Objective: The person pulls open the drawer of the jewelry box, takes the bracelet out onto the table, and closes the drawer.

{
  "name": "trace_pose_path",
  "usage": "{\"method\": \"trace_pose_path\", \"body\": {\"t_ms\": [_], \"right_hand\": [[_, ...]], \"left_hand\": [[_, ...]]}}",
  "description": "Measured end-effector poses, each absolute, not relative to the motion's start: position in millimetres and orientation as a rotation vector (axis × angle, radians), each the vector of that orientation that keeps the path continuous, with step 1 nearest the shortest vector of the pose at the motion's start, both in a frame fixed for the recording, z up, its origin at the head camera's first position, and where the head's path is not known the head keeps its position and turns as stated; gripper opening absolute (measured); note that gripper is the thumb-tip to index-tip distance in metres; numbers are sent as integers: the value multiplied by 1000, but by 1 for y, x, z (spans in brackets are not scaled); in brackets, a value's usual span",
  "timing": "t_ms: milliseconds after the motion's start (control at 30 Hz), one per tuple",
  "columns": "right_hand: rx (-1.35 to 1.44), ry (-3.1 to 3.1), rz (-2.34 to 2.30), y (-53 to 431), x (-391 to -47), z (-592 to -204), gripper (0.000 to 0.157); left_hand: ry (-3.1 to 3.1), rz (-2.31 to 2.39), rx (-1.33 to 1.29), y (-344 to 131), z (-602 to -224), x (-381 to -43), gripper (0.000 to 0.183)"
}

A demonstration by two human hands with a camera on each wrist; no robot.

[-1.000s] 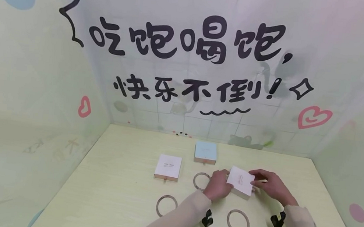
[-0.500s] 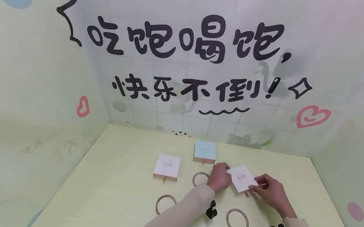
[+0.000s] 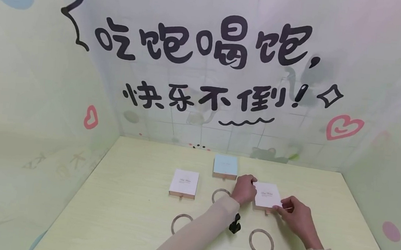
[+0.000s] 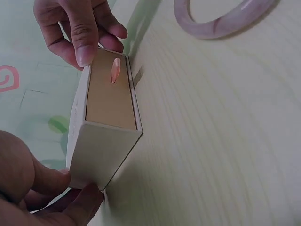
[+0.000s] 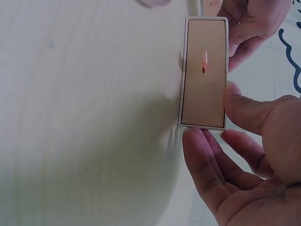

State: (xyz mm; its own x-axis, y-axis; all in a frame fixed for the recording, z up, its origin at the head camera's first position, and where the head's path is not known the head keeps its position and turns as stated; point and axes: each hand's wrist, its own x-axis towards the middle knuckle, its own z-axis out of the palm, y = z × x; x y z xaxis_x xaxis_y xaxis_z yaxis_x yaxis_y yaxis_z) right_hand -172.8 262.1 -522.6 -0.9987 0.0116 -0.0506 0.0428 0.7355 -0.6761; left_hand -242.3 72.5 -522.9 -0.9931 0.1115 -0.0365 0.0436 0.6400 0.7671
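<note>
A square white gift box (image 3: 267,195) with small lettering on its lid is held between both hands, low over the table at the right. Its drawer end, with a short pinkish ribbon tab (image 4: 115,70), faces the front. My left hand (image 3: 245,189) pinches the back left corner between thumb and fingers. At the front right corner, my right hand (image 3: 298,219) grips the box, thumb (image 5: 247,110) on the lid and fingertips (image 5: 193,141) against its side. A pale purple bangle (image 3: 262,231) lies on the table just in front of the box.
Another white box (image 3: 184,182) and a light blue box (image 3: 225,165) stand to the left and back. A second bangle (image 3: 213,196) is partly behind my left hand; a third bangle (image 3: 173,221) is partly covered by the left sleeve (image 3: 193,232). Printed walls enclose the table (image 3: 122,202).
The held white box has turned clockwise, so its ribbon end swung from the right to the front. My right hand moved toward the front with that turn; the left slid slightly back.
</note>
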Motion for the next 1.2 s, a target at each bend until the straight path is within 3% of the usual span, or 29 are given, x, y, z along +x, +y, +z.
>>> {"method": "trace_pose_path", "body": {"t_ms": [733,1200], "right_hand": [[61,2906,-1140,254,-170,-524,32],[-97,2956,-1014,262,-171,-513,39]], "left_hand": [[2782,1278,217,66,-520,-243,34],[2694,1424,378,41,-506,-245,40]]}}
